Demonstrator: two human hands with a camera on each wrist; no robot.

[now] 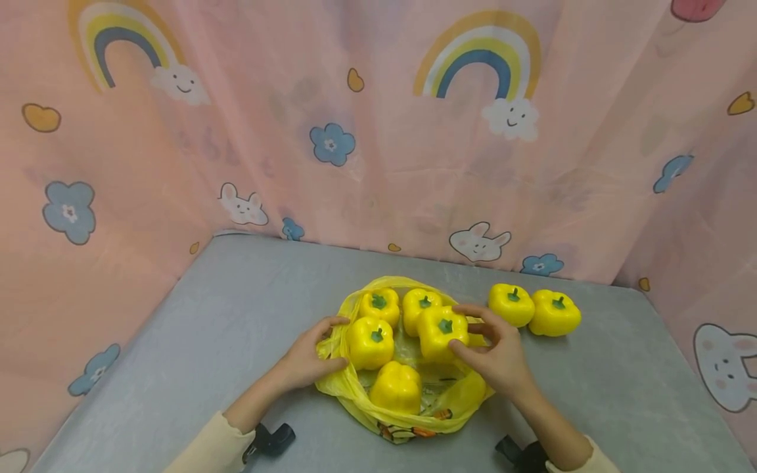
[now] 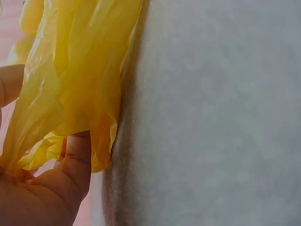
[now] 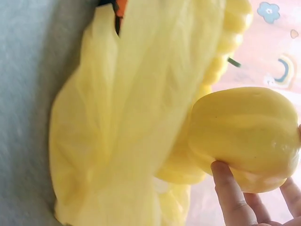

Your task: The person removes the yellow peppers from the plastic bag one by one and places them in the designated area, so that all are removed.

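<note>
A yellow plastic bag [image 1: 349,401] lies spread wide on the grey table, with several yellow bell peppers [image 1: 370,343] inside. One of them, an upside-down pepper [image 1: 396,389], shows no stem and sits at the near side. My left hand [image 1: 313,351] holds the bag's left rim; in the left wrist view, yellow film [image 2: 89,70] hangs between its thumb and fingers. Over the bag's right side, my right hand [image 1: 499,355] grips a bell pepper [image 1: 437,338] with its green stem up. In the right wrist view that pepper [image 3: 244,132] is above the bag's edge, fingertips against its side.
Two more yellow bell peppers [image 1: 511,305] [image 1: 554,313] stand side by side on the table, right of the bag. Behind the grey table [image 1: 236,295] hangs a pink patterned curtain [image 1: 390,197]. Black wrist mounts [image 1: 272,440] sit under both forearms.
</note>
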